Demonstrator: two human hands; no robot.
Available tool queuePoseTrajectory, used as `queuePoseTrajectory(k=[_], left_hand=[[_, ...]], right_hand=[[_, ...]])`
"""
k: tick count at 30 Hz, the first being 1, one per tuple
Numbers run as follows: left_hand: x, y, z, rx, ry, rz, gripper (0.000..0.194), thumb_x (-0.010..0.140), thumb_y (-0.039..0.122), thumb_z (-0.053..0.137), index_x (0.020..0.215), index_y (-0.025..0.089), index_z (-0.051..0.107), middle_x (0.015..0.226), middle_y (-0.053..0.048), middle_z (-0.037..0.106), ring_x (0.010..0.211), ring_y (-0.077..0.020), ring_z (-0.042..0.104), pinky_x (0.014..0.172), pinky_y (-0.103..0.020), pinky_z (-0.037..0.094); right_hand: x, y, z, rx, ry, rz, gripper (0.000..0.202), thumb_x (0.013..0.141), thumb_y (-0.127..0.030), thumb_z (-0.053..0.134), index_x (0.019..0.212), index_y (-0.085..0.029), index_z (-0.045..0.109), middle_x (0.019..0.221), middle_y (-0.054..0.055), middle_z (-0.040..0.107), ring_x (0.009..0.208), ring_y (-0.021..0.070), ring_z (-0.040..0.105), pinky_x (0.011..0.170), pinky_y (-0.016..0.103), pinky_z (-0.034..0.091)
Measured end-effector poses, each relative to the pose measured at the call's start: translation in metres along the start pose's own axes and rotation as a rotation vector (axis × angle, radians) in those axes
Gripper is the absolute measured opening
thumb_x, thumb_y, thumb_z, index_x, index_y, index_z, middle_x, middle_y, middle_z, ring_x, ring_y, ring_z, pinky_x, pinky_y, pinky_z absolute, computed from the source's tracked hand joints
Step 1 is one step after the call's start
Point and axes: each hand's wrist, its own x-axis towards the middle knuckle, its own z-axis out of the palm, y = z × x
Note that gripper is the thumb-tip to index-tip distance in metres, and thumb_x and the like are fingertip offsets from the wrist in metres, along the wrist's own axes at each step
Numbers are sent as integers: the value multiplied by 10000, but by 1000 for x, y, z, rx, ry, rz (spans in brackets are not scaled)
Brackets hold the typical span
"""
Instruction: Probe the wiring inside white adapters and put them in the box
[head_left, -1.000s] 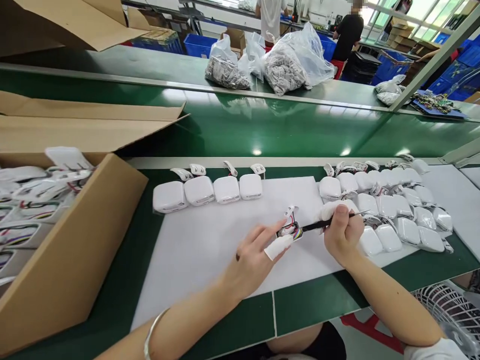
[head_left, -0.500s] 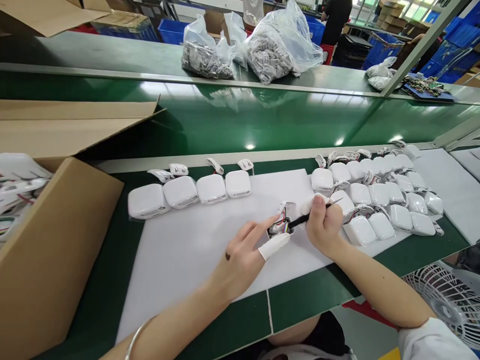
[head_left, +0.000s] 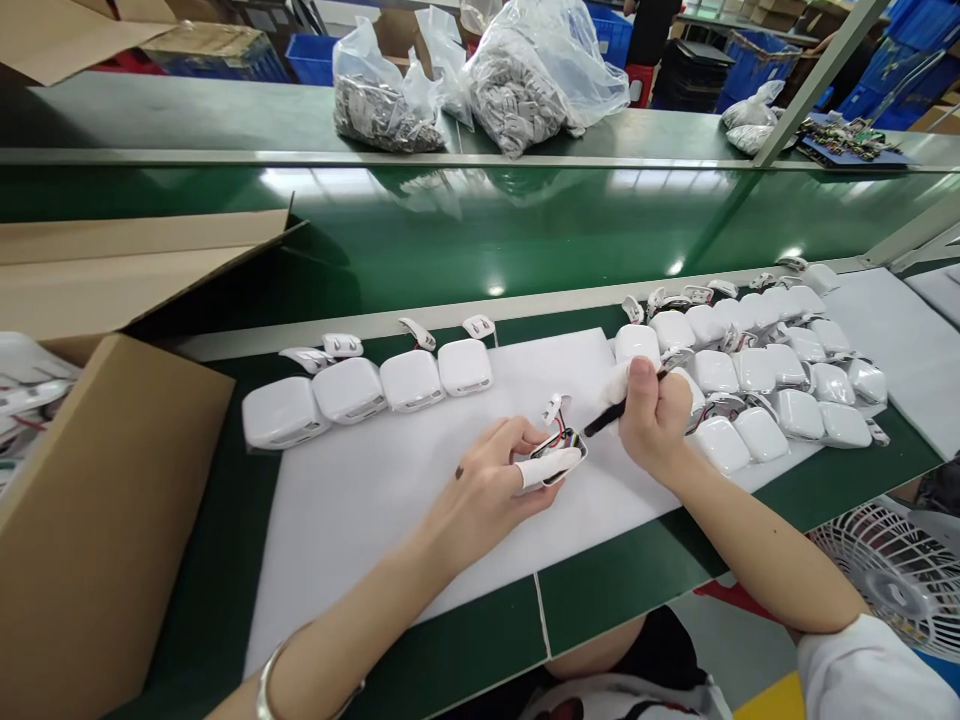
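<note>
My left hand (head_left: 487, 475) is closed around a small white plastic housing (head_left: 576, 458), its thumb in a white finger cover. The housing is open on top, showing coloured wires inside. A small white part (head_left: 553, 408) hangs off it on red and black wires. My right hand (head_left: 654, 418) grips black tweezers (head_left: 604, 418), whose blunt end points at the housing and sits just right of it, apart from it. White covering also shows on a right-hand finger. Several closed white housings (head_left: 412, 380) stand in a row to the left, with small white pieces behind them.
Rows of white housings (head_left: 754, 370) fill the right side of the white sheet (head_left: 360, 530). An open cardboard box (head_left: 112, 520) with white parts stands at left. Clear bags (head_left: 517, 95) lie on the rear shelf. A white fan (head_left: 892, 580) stands at lower right.
My left hand has taken hold of the housing and lifted and tilted it. The tweezers have drawn back from its inside. The camera view has shifted slightly.
</note>
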Motion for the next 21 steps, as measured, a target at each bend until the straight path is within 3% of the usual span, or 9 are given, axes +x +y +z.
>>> queuePoseTrajectory(k=[6,12,17,21], left_hand=[[1,0,2,72,-23,8,92,819,184,567,895,214,608,861,-17,502,810,-140,493,671,-242,449],[-1,1,3,140,-7,40,52,832,164,548,858,189,585,843,-21,514,784,-138,478,624,-230,426],[-2,2,5,158,59,85,83,828,138,560,895,185,568,844,-20,532,757,-127,473,603,-226,422],[-2,2,5,167,74,99,115,826,132,567,923,195,561,857,-19,541,760,-128,473,615,-237,431]], right_hand=[[-1,-2,-1,-7,-22,-184,480,968,-432,169,533,-229,146,445,-55,164,387,85,193,397,260,193],[-4,-11,0,-54,130,-332,424,967,-262,288,556,-214,200,455,-62,188,379,73,184,389,266,169],[-5,-19,0,-64,171,-220,445,954,-205,329,532,-212,187,445,-67,169,372,63,174,388,264,163],[-4,-25,3,-70,125,-173,469,950,-188,345,485,-199,281,442,-69,197,370,61,192,395,249,178]])
